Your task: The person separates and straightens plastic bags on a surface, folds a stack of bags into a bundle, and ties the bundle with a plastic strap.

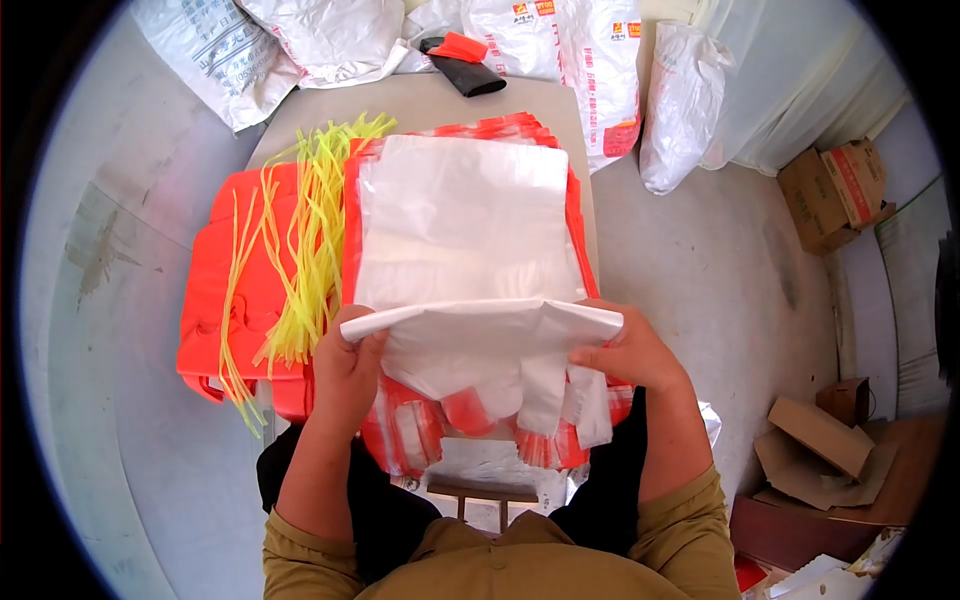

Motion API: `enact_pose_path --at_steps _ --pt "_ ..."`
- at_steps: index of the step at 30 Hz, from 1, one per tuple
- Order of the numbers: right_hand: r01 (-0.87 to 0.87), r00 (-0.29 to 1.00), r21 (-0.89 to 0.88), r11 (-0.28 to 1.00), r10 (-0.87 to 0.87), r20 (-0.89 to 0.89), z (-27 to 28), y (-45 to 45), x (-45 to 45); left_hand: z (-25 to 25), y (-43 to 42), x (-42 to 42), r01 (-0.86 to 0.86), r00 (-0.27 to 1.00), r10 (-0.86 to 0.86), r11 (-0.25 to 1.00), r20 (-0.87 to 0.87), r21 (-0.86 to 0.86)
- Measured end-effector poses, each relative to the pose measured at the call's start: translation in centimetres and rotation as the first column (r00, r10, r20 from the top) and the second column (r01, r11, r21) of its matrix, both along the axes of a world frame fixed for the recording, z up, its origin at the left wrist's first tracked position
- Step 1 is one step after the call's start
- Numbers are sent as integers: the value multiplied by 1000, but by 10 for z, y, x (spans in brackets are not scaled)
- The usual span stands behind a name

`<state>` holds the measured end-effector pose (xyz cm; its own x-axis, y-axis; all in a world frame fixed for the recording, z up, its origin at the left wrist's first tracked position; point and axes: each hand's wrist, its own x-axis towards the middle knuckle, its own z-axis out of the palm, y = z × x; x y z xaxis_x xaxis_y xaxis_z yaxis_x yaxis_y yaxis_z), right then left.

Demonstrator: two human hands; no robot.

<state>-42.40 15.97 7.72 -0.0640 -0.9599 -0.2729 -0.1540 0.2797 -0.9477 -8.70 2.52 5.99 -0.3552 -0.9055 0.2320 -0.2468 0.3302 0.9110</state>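
Note:
A white plastic bag (470, 235) lies flat on a stack of red-and-white plastic bags (352, 230), its near part lifted into a fold across the middle. My left hand (348, 372) is closed on the left end of the fold, thumb on the near side. At the right end, my right hand (640, 348) grips the same fold with the thumb in front. The bag's handle straps hang loose toward me, over the fringed near ends of the stack. My palms and some fingertips are hidden behind the plastic.
Yellow plastic strips (310, 250) lie left of the stack, over red folded material (230, 270). White printed sacks (600, 80) stand beyond the table (330, 105), near a black-and-red item (470, 72). Cardboard boxes (835, 195) sit at right, with opened cardboard (820, 450) lower down.

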Motion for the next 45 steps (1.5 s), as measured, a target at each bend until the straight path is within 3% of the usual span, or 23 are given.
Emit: enact_pose_path --at_steps 2,5,8,11,17,20,23,26,33,39,42,44,45 --pt "-20 996 77 997 27 -88 8 -1 4 2 0 0 -6 1000 6 1000 7 6" --pt "-94 987 -103 990 79 -139 -7 -3 1 -2 -1 6 36 999 -35 999 31 -33" --pt "-201 959 -194 960 152 -239 -11 -6 -2 -10 -3 17 111 994 -111 993 2 32" --pt "-227 935 -255 940 137 -327 -18 -4 -2 -2 1 18 112 990 -115 993 84 43" --pt "-40 988 -33 999 35 -151 -7 1 3 -12 1 26 91 987 -109 986 120 142" --pt "165 985 49 985 -163 -53 -8 -6 11 -3 3 2 -13 992 52 952 -117 306" --pt "186 982 32 982 -185 -41 -20 -15 7 -6 -7 -8 -13 991 46 968 -127 251" --pt "216 976 27 976 -217 32 -23 -20 8 0 -14 -19 -79 992 105 953 -74 291" --pt "289 938 18 957 -287 193 -27 -17 6 8 -19 -27 -204 968 174 966 182 161" --pt "274 961 28 961 -275 21 -21 -16 5 5 -20 -32 -247 951 217 962 222 118" --pt "248 951 73 966 -228 -207 -18 -17 -1 5 -23 -29 -241 922 208 968 327 65" --pt "286 781 110 952 -165 -603 8 -16 5 10 -22 -29 -243 912 216 970 349 33" --pt "308 639 122 943 -110 -761 17 -16 8 8 -22 -28 -203 892 258 962 371 -181"
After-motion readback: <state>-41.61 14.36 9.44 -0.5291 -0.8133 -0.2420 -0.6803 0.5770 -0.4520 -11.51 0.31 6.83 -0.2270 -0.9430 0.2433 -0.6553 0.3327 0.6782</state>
